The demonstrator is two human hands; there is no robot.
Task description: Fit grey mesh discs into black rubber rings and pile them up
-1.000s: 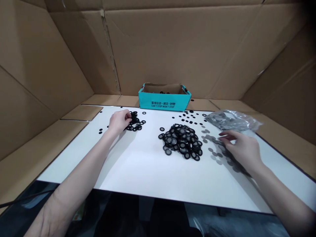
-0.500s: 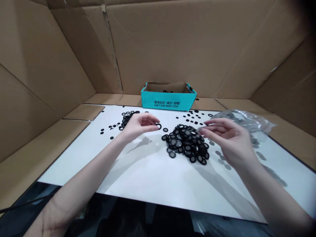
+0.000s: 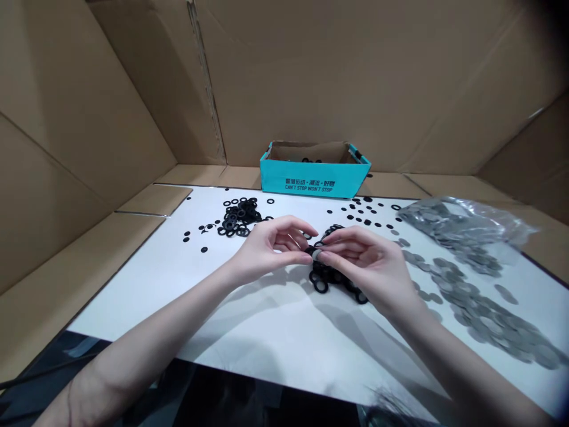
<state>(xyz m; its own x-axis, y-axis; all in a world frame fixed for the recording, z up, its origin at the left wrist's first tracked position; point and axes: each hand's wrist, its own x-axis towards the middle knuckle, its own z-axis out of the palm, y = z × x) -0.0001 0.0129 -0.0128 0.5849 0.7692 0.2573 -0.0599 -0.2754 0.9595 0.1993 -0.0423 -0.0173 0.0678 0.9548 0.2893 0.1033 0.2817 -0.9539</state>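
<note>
My left hand (image 3: 278, 249) is closed in a pinch on a black rubber ring, which the fingertips and the pile behind partly hide. Close against it, my right hand (image 3: 368, 258) pinches a small grey mesh disc (image 3: 316, 254) at the ring. The two sets of fingertips nearly meet over the white table. Just beyond and below them lies a pile of black rings with grey centres (image 3: 320, 285), partly covered by my right hand. A heap of black rings (image 3: 240, 216) lies left of centre, behind my left hand.
An open turquoise box (image 3: 315, 179) with black rings inside stands at the back. Loose grey discs (image 3: 484, 308) spread along the right, near a clear plastic bag (image 3: 466, 228) of discs. Small black pieces (image 3: 367, 222) dot the table. Cardboard walls (image 3: 320, 77) enclose the area.
Both hands have come together: the left moved right with its ring, the right moved left with its disc. The view has shifted slightly, and more grey discs show at right.
</note>
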